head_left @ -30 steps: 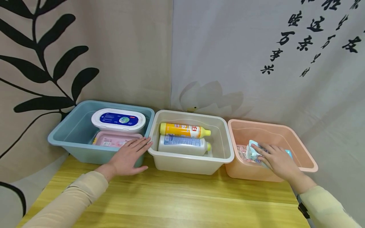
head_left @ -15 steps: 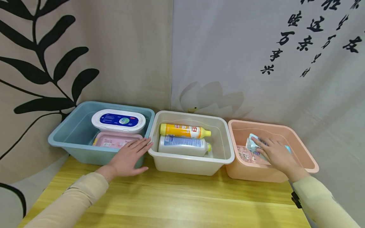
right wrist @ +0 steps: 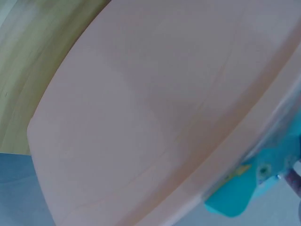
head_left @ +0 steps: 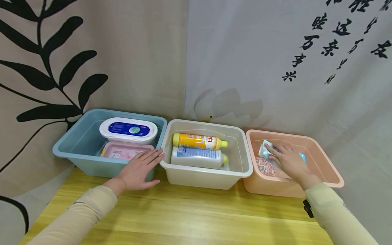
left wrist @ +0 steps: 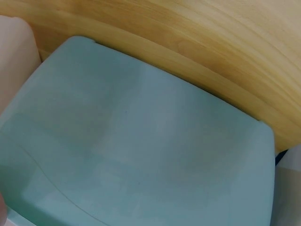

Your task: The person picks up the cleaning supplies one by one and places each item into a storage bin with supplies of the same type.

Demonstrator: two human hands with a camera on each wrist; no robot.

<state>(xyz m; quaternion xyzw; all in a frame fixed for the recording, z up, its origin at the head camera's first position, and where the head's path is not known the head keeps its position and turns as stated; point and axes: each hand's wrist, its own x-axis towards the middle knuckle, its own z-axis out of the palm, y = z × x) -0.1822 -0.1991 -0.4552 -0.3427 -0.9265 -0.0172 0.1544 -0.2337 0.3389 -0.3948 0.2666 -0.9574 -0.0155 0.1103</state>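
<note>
My right hand (head_left: pixel 291 161) is inside the peach bin (head_left: pixel 329 173), gripping a soft blue and white pack (head_left: pixel 264 149) from above. Much of the pack is hidden under the fingers; its bright blue end (right wrist: pixel 235 195) shows in the right wrist view. A pink printed pack (head_left: pixel 265 167) lies below it in the bin. My left hand (head_left: pixel 137 172) lies with straight fingers across the front corner of the blue bin (head_left: pixel 82 160), fingertips by the cream bin (head_left: pixel 199 175). It holds nothing.
The blue bin holds a white oval tub (head_left: pixel 128 130) and a pink pack (head_left: pixel 122 151). In the cream bin lie a yellow bottle (head_left: pixel 197 140) and a white bottle (head_left: pixel 196 157). The bins stand side by side on a wooden table (head_left: pixel 196 214), before a fabric backdrop (head_left: pixel 147 68).
My right hand has moved back and slightly left, and the blue and white pack has shifted with it. More of the pink printed pack shows. The left hand has stayed in place.
</note>
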